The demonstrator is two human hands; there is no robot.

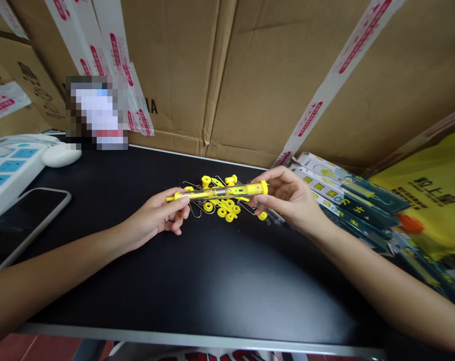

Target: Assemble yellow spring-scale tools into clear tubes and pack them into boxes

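A tubular spring scale [220, 192], a clear tube with yellow plastic ends and a spring inside, lies level across both hands above the table. My left hand [163, 213] pinches its narrower left end between thumb and fingers. At the wider, capped right end, my right hand [289, 195] grips with thumb and fingertips. Below and behind the tube is a pile of yellow plastic caps [229, 210] with yellow inner pieces and bent metal wire hooks [195, 210]. A loose yellow cap [262, 216] and a small spring [268, 221] lie under my right hand.
The black table [197, 291] backs onto large cardboard boxes [287, 75]. Printed green-and-white boxes [348, 195] are stacked at the right, beside a yellow bag [434, 195]. On the left are a phone [28, 220], a power strip [13, 170] and a white rounded object [62, 155].
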